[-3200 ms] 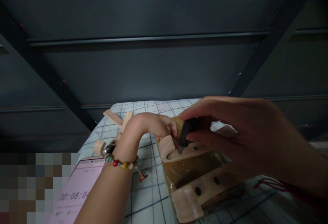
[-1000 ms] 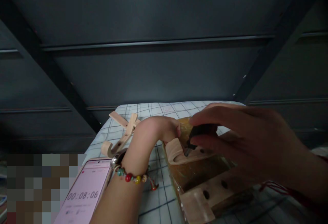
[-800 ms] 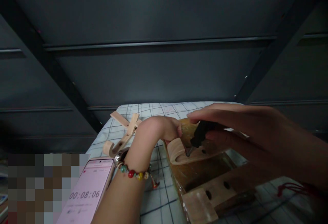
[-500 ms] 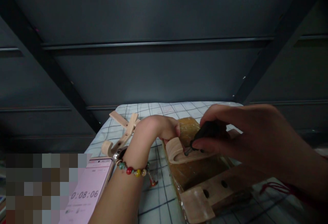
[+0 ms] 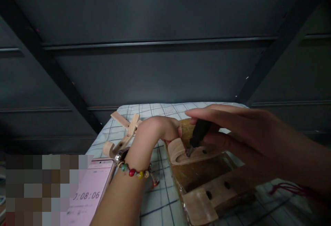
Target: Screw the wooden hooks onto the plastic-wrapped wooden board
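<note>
"Which step is this?"
"Seemingly, turning the screwdriver point(image 5: 201, 132) at the far wooden hook point(image 5: 178, 147) on the brown block point(image 5: 199, 172); the next turn calls for steady pressure."
"And the fingers?"
"The right hand point(image 5: 245, 133) holds the screwdriver loosely; the left hand point(image 5: 164, 127) is by the hook's curl, grip hidden, so I can't tell."
"Containers?"
"None visible."

A white cloth point(image 5: 165, 110) with a grid of thin dark lines covers the table point(image 5: 161, 202), its far edge close to a dark panelled wall point(image 5: 160, 74). Toward the left lie several loose pale wooden pieces point(image 5: 131, 126), some crossing one another, one ending in a curved hook. Nearer, at the left edge, a phone point(image 5: 89, 181) lies face up, its screen lit with a timer. Right of centre sits a shiny yellow-brown block point(image 5: 190, 176).
</note>
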Tool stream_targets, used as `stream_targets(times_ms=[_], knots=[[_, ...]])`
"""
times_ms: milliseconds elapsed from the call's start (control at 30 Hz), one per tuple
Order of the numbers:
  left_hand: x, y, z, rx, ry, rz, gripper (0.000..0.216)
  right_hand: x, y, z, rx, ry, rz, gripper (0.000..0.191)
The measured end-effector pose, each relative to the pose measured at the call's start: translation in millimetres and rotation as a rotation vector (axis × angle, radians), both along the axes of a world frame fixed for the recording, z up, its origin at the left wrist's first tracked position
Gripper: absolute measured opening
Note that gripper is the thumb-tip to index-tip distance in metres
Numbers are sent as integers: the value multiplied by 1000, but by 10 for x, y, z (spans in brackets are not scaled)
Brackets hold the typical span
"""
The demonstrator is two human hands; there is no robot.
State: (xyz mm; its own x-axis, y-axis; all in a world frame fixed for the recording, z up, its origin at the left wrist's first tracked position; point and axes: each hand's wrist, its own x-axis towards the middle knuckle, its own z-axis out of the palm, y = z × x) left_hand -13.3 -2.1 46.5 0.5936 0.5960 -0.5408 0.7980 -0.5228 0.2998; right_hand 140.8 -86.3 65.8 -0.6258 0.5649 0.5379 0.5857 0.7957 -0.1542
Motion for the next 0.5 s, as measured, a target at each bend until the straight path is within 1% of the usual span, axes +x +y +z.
stream_targets(times_ms=[100,233,333,500], knots=[[16,3,-4,3,0,-1,27,29,8,5,-9,2,-40,26],[21,-4,18,4,12,1,26,33,-9,-14,10,24,-142,17],[15,-25,48,8,19,6,26,-9,-25,-39,-37,38,-145,24],[30,-35,51,24,29,20,30,-36,10,-61,-84,52,-189,22]])
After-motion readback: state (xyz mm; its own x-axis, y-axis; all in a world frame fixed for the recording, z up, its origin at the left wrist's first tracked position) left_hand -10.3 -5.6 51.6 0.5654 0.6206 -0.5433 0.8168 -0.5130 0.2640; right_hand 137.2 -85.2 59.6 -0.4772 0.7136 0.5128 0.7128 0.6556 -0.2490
